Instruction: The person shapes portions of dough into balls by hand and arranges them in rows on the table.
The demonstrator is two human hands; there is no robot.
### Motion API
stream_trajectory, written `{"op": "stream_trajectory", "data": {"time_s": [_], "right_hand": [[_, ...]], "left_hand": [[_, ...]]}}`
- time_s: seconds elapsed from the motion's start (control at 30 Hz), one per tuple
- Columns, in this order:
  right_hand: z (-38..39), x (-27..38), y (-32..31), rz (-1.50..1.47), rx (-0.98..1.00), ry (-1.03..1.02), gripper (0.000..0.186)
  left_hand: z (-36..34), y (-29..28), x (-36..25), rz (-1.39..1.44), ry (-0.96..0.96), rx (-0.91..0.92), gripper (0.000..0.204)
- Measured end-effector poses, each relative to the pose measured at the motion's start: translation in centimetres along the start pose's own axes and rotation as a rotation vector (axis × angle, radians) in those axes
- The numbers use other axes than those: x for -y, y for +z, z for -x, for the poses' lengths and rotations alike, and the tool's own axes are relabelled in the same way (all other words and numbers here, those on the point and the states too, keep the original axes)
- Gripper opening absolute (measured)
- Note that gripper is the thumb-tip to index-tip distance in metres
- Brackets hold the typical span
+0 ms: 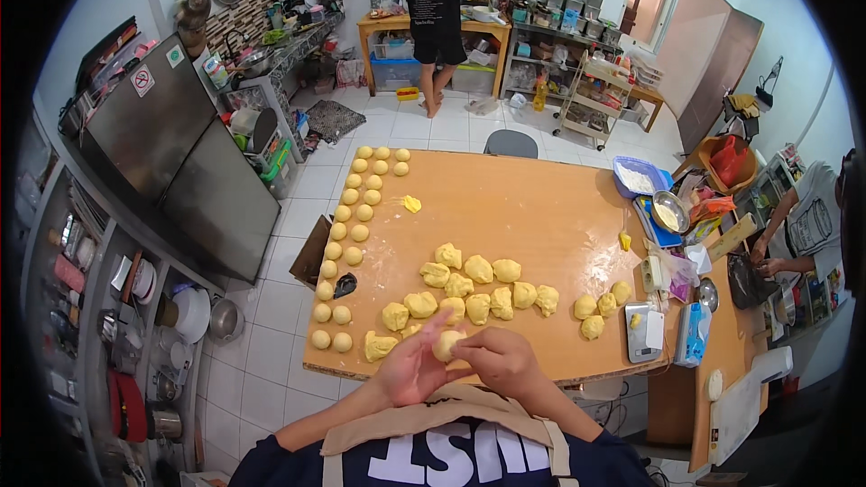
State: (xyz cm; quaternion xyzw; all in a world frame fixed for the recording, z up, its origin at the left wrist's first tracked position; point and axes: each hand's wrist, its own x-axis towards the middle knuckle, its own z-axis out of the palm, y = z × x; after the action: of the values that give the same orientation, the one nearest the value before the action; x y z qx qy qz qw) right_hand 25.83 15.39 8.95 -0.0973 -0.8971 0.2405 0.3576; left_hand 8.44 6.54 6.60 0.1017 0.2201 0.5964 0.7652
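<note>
Near the table's front edge I hold a pale yellow dough ball (445, 346) between both hands. My left hand (413, 370) cups it, with the fingers pointing up along its side. The bent fingers of my right hand (502, 359) pinch its right side. Just beyond my hands lie several rough, torn dough lumps (420, 304) in uneven rows. Smooth round dough balls (359, 233) line the table's left edge. To the right sits a small group of dough lumps (585, 307).
A kitchen scale (645, 334) and a blue packet (692, 335) stand at the wooden table's (541, 198) right end. Behind them are a metal bowl (670, 212) and a blue basket of flour (636, 177). One person (438, 9) stands at the back counter, another (816, 216) at the right.
</note>
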Motion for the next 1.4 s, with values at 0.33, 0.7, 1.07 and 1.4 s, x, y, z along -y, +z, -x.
{"op": "stream_trajectory", "data": {"time_s": [0.33,0.7,1.07,1.4], "right_hand": [[0.3,-0.2,0.0,0.054,-0.052,0.002,0.032],[0.1,0.5,-0.4,-0.015,-0.093,0.090,0.020],[0.5,0.4,-0.1,0.113,-0.036,0.072,0.027],[0.2,1.0,-0.6,-0.030,-0.034,0.216,0.021]], "left_hand": [[-0.3,0.7,1.4,-0.085,0.047,0.019,0.047],[0.5,0.6,0.1,-0.185,0.020,0.057,0.045],[0.1,-0.7,0.5,-0.248,0.004,-0.137,0.045],[0.2,-0.3,0.2,-0.515,0.116,-0.060,0.046]]}}
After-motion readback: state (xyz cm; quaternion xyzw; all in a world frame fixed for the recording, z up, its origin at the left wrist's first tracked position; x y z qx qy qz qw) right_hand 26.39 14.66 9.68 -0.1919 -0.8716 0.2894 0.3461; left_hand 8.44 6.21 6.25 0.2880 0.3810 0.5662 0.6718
